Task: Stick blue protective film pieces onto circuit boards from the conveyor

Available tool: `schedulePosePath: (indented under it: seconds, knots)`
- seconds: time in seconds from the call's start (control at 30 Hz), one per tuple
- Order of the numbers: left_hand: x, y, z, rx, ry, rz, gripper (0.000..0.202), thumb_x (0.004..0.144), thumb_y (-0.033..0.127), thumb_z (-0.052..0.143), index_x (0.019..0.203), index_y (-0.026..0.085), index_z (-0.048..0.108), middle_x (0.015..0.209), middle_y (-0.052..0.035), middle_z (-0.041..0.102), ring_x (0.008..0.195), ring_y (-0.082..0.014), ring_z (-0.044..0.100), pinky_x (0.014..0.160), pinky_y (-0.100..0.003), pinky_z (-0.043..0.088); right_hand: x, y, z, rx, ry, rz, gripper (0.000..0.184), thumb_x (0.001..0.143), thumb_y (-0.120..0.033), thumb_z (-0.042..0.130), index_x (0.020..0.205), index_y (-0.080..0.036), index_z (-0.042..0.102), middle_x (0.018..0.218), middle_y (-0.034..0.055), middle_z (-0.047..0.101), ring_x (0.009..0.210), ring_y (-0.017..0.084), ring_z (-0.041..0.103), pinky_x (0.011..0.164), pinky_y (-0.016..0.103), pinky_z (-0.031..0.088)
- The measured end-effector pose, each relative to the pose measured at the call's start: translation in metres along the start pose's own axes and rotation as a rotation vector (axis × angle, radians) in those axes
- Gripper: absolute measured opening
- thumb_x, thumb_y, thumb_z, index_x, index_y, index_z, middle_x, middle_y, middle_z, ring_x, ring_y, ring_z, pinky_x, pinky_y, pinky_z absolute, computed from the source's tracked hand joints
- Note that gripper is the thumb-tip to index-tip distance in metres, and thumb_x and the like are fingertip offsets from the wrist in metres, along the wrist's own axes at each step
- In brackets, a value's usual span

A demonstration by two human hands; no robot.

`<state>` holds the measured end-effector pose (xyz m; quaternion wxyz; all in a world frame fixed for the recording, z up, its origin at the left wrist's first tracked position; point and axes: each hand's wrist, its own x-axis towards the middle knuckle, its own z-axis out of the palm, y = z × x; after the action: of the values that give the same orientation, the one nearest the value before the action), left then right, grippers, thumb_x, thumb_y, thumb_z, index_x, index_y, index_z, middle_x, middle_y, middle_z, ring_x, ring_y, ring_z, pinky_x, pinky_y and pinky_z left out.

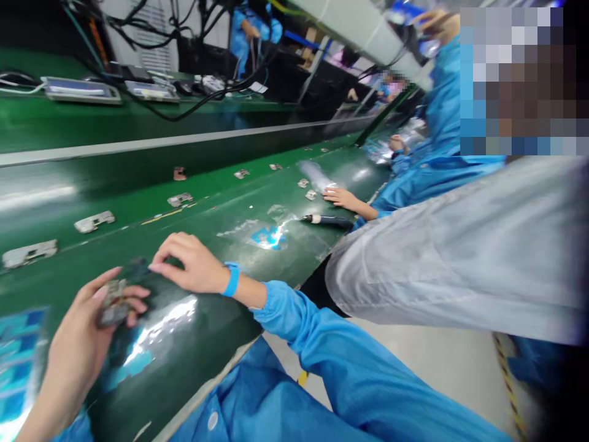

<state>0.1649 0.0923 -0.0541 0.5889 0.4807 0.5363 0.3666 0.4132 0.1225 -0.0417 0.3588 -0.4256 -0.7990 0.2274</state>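
My left hand [76, 337], at the lower left, is closed around a small grey metal part [113, 304] with an irregular cut-out shape. Just to its right, my right hand [193, 264] wears a blue wrist strap [231, 279]. Its thumb and fingertips are pinched together; whatever they hold, if anything, is too small or blurred to name. A dark blurred patch lies beside those fingertips. Similar metal parts [94, 221] rest in a row on the green conveyor belt [138, 195] beyond both hands.
A sheet of blue film pieces [21, 362] lies at left. Blue film [269, 237] and a dark pen-shaped tool [329, 220] lie to the right, near a co-worker's hand [345, 199]. Someone in grey trousers [442, 245] stands close. Black cables [184, 113] hang over the back shelf.
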Motion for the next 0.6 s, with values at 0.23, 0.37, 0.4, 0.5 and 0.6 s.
schedulePosePath:
  seconds: [0.23,0.37,0.4,0.5,0.6]
  knots:
    - [-0.005,0.020,0.027,-0.664,-0.049,-0.133,0.039,0.097,0.030,0.062,0.130,0.013,0.073,0.131,-0.0153,0.080,0.118,-0.0322,0.081,0.115,-0.054,0.063,-0.003,0.002,0.011,0.674,0.077,0.316,0.036,0.096,-0.053,0.084,0.095,-0.019,0.075,0.093,0.0014,0.076,0.082,0.014,0.066,0.080,0.029,0.053]
    - [-0.001,0.009,0.027,-0.613,-0.055,-0.038,0.049,0.096,0.022,0.071,0.144,0.018,0.067,0.138,-0.0133,0.078,0.123,-0.0262,0.079,0.120,-0.052,0.059,-0.005,-0.003,0.016,0.835,0.023,0.387,0.042,0.088,-0.058,0.090,0.090,-0.019,0.075,0.092,0.0026,0.077,0.083,0.015,0.068,0.085,0.031,0.058]
    - [-0.001,0.006,0.028,-0.587,-0.053,-0.004,0.049,0.099,0.025,0.073,0.147,0.019,0.066,0.141,-0.0134,0.077,0.127,-0.0253,0.078,0.121,-0.049,0.058,-0.005,-0.005,0.017,0.853,0.013,0.393,0.042,0.087,-0.058,0.091,0.089,-0.019,0.075,0.091,0.0026,0.077,0.081,0.014,0.067,0.085,0.031,0.059]
    - [0.000,-0.003,0.030,-0.492,-0.023,0.099,0.055,0.104,0.038,0.077,0.154,0.020,0.063,0.137,-0.0122,0.079,0.129,-0.0221,0.076,0.117,-0.036,0.057,-0.006,-0.010,0.019,0.863,-0.001,0.402,0.042,0.087,-0.058,0.091,0.087,-0.019,0.075,0.085,0.0013,0.074,0.076,0.013,0.062,0.080,0.030,0.057]
    - [-0.001,-0.008,0.029,-0.353,0.038,0.170,0.059,0.105,0.043,0.079,0.157,0.023,0.061,0.125,-0.0090,0.083,0.110,-0.0183,0.080,0.102,-0.029,0.061,-0.007,-0.011,0.020,0.860,-0.027,0.401,0.042,0.087,-0.057,0.092,0.088,-0.019,0.074,0.080,0.0002,0.070,0.073,0.013,0.060,0.074,0.028,0.053]
